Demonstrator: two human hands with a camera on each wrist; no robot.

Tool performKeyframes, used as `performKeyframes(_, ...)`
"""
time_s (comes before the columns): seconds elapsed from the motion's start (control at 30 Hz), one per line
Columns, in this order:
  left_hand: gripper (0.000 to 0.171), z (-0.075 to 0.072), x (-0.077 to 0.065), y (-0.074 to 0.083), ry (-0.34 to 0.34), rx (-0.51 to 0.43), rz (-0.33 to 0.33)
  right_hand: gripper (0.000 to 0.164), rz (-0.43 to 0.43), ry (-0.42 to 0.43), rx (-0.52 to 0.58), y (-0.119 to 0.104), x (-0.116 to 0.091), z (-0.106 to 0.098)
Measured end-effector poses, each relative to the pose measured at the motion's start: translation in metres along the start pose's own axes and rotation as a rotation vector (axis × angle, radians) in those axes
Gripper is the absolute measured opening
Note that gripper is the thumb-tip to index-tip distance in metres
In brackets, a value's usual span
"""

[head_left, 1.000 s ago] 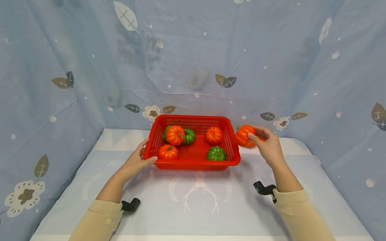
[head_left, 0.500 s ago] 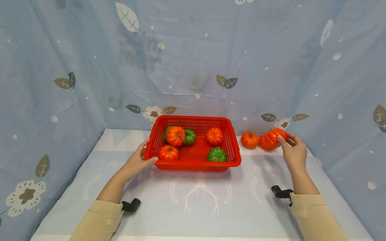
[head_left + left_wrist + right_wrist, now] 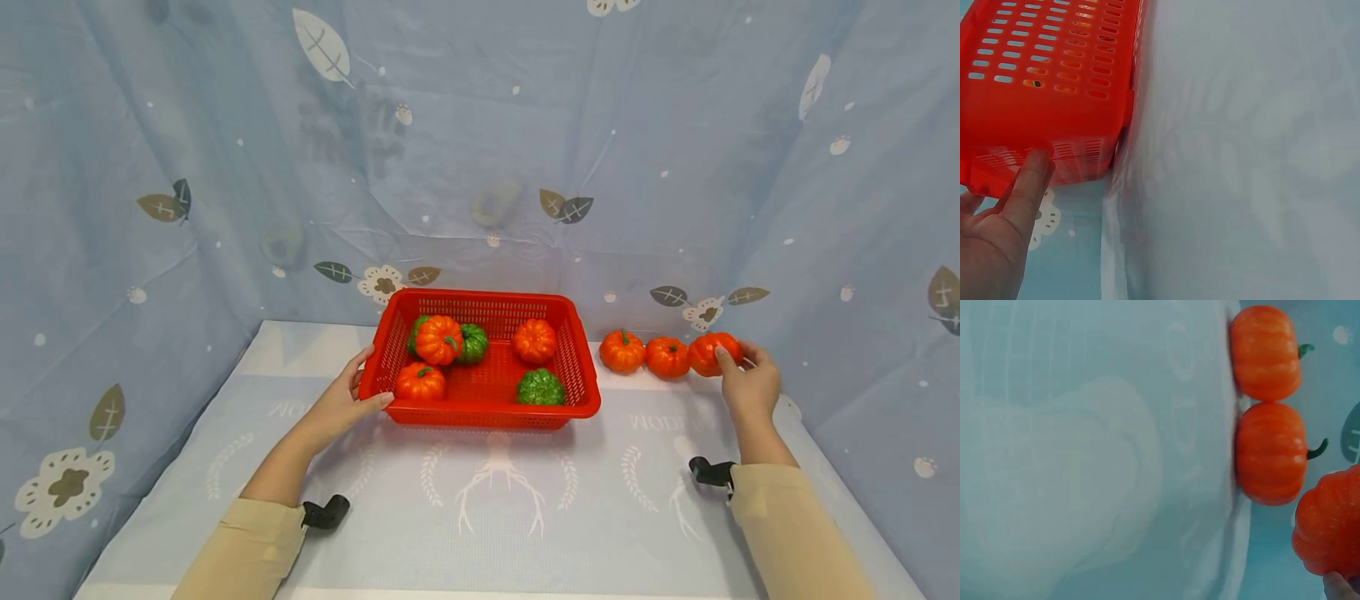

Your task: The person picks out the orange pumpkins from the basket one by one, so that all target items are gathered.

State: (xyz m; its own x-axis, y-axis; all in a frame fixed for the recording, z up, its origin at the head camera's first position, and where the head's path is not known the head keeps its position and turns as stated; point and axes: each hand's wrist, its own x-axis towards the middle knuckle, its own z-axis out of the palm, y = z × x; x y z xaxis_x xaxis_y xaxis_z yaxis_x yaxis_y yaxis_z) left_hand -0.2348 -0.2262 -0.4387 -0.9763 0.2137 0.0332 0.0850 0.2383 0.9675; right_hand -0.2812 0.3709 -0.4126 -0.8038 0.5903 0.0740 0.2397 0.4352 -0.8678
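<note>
My left hand (image 3: pixel 336 410) grips the near left corner of a red plastic basket (image 3: pixel 480 412), thumb over the rim. The left wrist view has the slotted end of the basket (image 3: pixel 1035 112) with the thumb laid against it. To the right of the basket, my right hand (image 3: pixel 752 387) holds an orange toy pumpkin (image 3: pixel 707 355) between thumb and fingers, at the right end of a row. Two more orange pumpkins, one nearest the basket (image 3: pixel 622 352) and one in the middle (image 3: pixel 667 358), stand in that row. In the right wrist view the held pumpkin (image 3: pixel 1330 522) appears tilted.
Inside the basket, orange pumpkins (image 3: pixel 535 342) and green ones (image 3: pixel 540 387) lie at both sides, some of them piled at the left. A patterned blue curtain (image 3: pixel 480 150) hangs behind the cloth-covered table (image 3: pixel 495 533).
My right hand has carried the orange pumpkin rightward from beside the basket, then lowered it at the end of the row. The left hand stays on the basket.
</note>
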Motion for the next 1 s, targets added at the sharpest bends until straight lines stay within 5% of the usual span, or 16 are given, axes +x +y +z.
performKeyframes(0.5,0.096,-0.001,0.001,-0.001,-0.006,-0.003,-0.007,0.063,0.087,-0.002,0.038,0.025,0.023,-0.003)
performKeyframes(1.0,0.095,0.000,0.001,-0.002,-0.002,0.014,-0.010,0.060,0.106,-0.127,-0.014,0.037,0.025,-0.005)
